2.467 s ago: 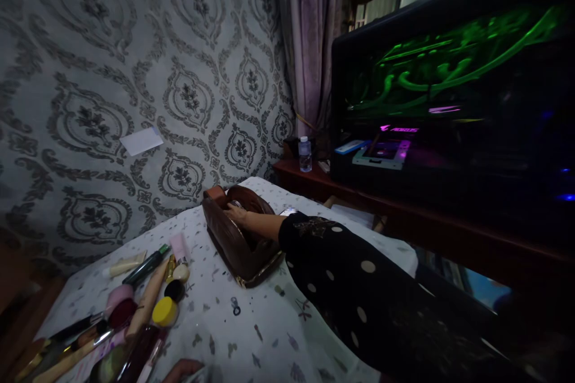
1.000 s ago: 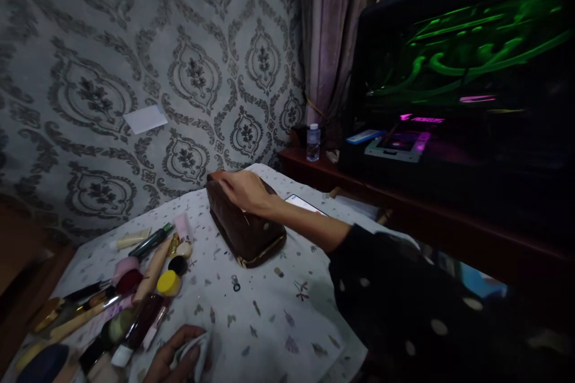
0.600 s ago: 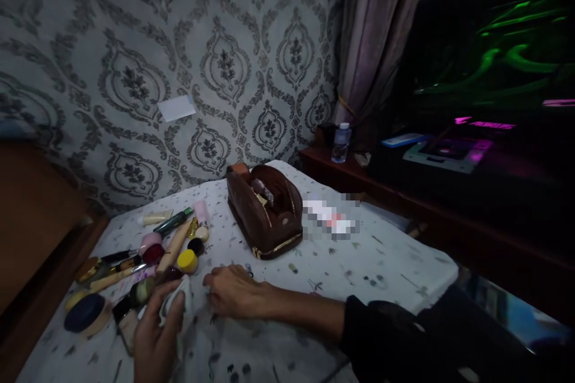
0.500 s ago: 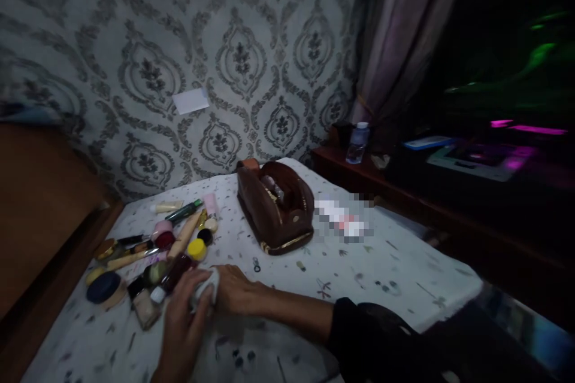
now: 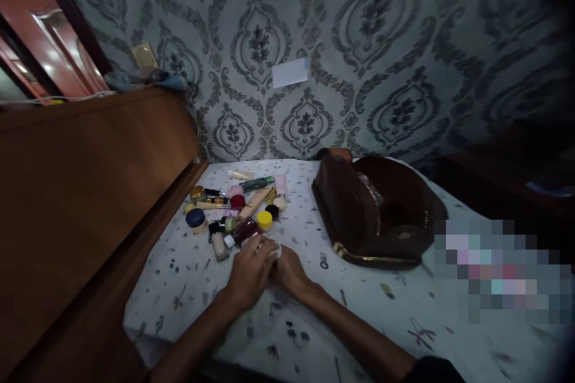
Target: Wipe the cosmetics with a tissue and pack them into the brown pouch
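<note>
My left hand (image 5: 252, 269) and my right hand (image 5: 290, 272) meet just in front of the cosmetics, with fingers closed round a small white thing (image 5: 277, 250) that shows between them. Beyond them lie a dark red bottle (image 5: 244, 232), a beige bottle with a black cap (image 5: 218, 245) and a yellow-lidded jar (image 5: 265, 220). Farther back are a green tube (image 5: 256, 183), a pink tube (image 5: 280, 184) and a blue-lidded jar (image 5: 196, 219). To the right stands an open brown bag (image 5: 350, 215) with a gold zip.
A patterned white cloth (image 5: 287, 335) covers the surface. A brown wooden panel (image 5: 99, 179) borders it on the left, and patterned wallpaper rises behind. A pixelated patch covers something at the right. A white card (image 5: 290, 73) is on the wall.
The view has swung to the left, so the bag and cosmetics appear farther right. My left hand's fingers have come in closer around the white thing, against my right hand.
</note>
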Demonstrator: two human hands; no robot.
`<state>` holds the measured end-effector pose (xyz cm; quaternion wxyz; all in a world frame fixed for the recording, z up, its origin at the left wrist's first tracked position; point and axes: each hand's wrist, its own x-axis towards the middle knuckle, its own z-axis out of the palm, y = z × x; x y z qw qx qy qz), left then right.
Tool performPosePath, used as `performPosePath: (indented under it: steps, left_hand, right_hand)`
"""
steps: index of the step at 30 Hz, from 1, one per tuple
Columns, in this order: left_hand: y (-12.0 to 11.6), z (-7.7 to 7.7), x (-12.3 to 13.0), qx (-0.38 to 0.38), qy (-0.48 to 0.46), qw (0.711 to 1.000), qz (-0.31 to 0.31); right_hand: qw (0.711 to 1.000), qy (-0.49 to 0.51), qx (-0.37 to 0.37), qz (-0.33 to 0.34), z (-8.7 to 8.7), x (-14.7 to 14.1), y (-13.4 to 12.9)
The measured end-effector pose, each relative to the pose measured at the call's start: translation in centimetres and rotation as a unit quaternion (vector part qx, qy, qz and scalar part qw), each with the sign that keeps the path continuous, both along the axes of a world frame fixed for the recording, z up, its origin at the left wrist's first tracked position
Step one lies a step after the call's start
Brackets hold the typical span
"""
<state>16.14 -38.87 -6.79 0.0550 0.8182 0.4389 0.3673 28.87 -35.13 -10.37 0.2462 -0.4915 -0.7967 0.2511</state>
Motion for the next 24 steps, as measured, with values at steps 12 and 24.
performPosePath:
  steps: [12,24]
  left_hand:
    - [11.6,5.4,-13.4,-0.058,0.034,0.955,0.289]
    - [18.7,6.3,-17.8,-0.207,0.188,0.873,0.400]
  right_hand:
    - [0.999,0.034,0.012,0.040,0.0,0.6,0.0]
    - [0.999,0.011,0.008,0.044,0.4,0.4,-0.5]
